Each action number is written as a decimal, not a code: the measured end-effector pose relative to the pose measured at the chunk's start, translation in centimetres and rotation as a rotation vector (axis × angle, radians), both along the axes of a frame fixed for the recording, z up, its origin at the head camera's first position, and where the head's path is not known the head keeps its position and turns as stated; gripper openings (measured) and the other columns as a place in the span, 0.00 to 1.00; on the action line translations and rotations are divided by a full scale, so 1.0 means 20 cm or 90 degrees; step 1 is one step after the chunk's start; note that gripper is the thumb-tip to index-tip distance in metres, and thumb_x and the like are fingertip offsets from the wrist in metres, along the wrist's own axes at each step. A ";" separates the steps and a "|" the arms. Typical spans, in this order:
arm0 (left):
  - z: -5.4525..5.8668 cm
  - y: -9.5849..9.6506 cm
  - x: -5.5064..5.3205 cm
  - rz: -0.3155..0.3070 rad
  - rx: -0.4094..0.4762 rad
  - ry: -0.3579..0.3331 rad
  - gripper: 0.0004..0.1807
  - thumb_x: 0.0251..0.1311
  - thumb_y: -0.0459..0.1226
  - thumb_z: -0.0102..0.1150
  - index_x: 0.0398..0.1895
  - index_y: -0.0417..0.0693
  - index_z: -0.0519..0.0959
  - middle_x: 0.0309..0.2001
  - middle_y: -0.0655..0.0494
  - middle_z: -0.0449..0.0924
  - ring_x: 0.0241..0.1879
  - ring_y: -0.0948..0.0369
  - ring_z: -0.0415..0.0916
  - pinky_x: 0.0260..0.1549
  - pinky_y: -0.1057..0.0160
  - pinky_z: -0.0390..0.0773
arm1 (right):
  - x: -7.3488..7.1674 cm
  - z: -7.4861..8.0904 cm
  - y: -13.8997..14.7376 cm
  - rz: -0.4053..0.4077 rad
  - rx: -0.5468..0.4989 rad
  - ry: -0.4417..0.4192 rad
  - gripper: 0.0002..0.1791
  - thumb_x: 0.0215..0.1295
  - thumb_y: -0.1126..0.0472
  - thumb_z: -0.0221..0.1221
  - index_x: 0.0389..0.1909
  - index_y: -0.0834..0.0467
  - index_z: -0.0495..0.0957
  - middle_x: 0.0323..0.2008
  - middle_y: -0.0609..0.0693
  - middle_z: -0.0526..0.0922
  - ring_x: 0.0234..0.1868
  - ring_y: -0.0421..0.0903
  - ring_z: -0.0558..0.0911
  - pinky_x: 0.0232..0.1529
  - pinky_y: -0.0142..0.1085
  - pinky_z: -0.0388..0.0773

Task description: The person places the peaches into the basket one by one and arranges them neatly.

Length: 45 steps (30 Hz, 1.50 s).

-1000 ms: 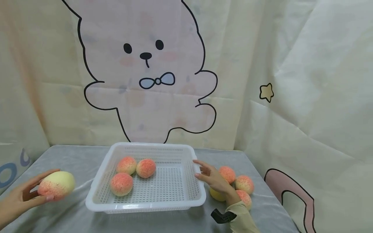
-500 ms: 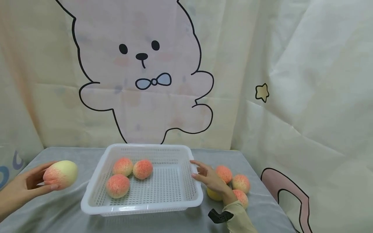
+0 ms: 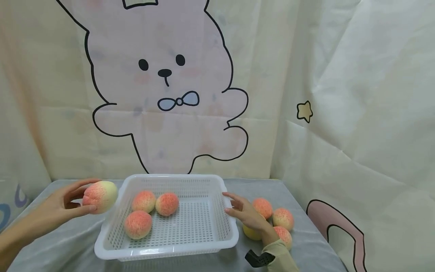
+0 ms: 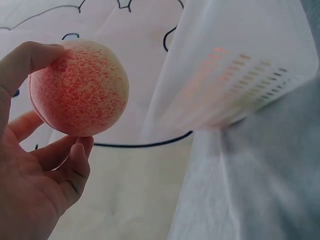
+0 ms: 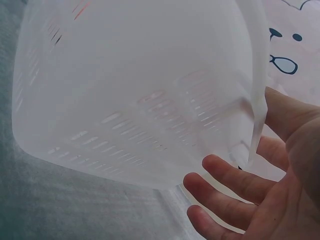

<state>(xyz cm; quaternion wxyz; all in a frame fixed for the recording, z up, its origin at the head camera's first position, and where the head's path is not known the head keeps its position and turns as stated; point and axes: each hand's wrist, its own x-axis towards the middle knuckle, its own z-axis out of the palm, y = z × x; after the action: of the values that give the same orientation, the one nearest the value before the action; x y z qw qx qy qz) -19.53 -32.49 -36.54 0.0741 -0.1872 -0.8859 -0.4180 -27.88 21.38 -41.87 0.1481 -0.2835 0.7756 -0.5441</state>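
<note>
My left hand [image 3: 68, 206] grips a peach [image 3: 100, 197] between thumb and fingers, raised off the table by the left rim of a white plastic basket [image 3: 163, 250]. In the left wrist view that peach [image 4: 82, 87] shows its red speckled side, with the basket wall [image 4: 240, 60] to its right. Three more peaches [image 3: 138, 224] lie together in the left half of the basket. Across from them, my right hand [image 3: 249, 217] holds the basket's right rim. Seen from the right wrist, the thumb is at the rim [image 5: 257, 100] and several fingers [image 5: 225, 175] are under it, beside the outer wall.
A group of several peaches [image 3: 283, 219] lies on the grey tablecloth [image 3: 306, 245] right of the basket, partly behind my right forearm. A curtain [image 3: 163, 128] with a cartoon bear hangs behind the table, and another sheet [image 3: 370, 113] hangs on the right.
My left hand has carried the peach rightward and up to the basket's left rim. The right hand stays on the basket's right rim. The head view has shifted slightly.
</note>
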 end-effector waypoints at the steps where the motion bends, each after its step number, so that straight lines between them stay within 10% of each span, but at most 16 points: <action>1: 0.01 0.03 0.00 -0.013 0.001 0.005 0.33 0.66 0.33 0.62 0.73 0.56 0.65 0.56 0.79 0.78 0.49 0.75 0.80 0.38 0.69 0.82 | 0.00 0.00 0.00 0.001 -0.001 -0.001 0.36 0.76 0.57 0.55 0.79 0.63 0.54 0.67 0.71 0.72 0.61 0.54 0.80 0.55 0.35 0.80; 13: 0.06 0.33 -0.12 -0.114 0.031 -0.073 0.33 0.63 0.39 0.67 0.70 0.47 0.67 0.56 0.46 0.83 0.46 0.72 0.81 0.38 0.66 0.82 | 0.03 -0.01 0.03 -0.027 0.018 -0.014 0.36 0.76 0.56 0.56 0.78 0.61 0.55 0.70 0.69 0.70 0.65 0.58 0.76 0.59 0.45 0.78; 20: 0.08 0.48 -0.19 -0.166 0.019 -0.130 0.34 0.60 0.42 0.70 0.67 0.45 0.67 0.55 0.46 0.83 0.48 0.67 0.80 0.41 0.66 0.81 | 0.04 -0.01 0.04 -0.035 0.020 -0.005 0.35 0.76 0.57 0.56 0.78 0.61 0.55 0.68 0.69 0.71 0.60 0.48 0.79 0.56 0.39 0.79; 32: 0.04 0.71 -0.22 -0.193 -0.022 -0.147 0.31 0.54 0.41 0.72 0.60 0.48 0.69 0.54 0.44 0.82 0.46 0.57 0.80 0.42 0.63 0.81 | 0.04 -0.02 0.02 -0.016 -0.001 -0.018 0.36 0.76 0.57 0.55 0.79 0.61 0.53 0.68 0.71 0.70 0.62 0.59 0.78 0.54 0.35 0.80; 45: -0.01 0.78 -0.23 -0.171 -0.129 -0.150 0.29 0.49 0.41 0.75 0.56 0.58 0.76 0.50 0.52 0.81 0.44 0.56 0.78 0.41 0.57 0.79 | 0.03 0.00 -0.01 0.010 -0.017 -0.015 0.37 0.77 0.58 0.55 0.79 0.62 0.52 0.68 0.72 0.70 0.58 0.53 0.81 0.52 0.34 0.81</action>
<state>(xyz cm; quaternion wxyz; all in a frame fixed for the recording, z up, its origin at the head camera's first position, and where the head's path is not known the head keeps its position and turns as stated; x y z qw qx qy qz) -24.18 -16.95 -36.83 -0.1055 -0.2601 -0.8930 -0.3517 -27.37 21.17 -41.84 0.1577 -0.2850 0.7642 -0.5567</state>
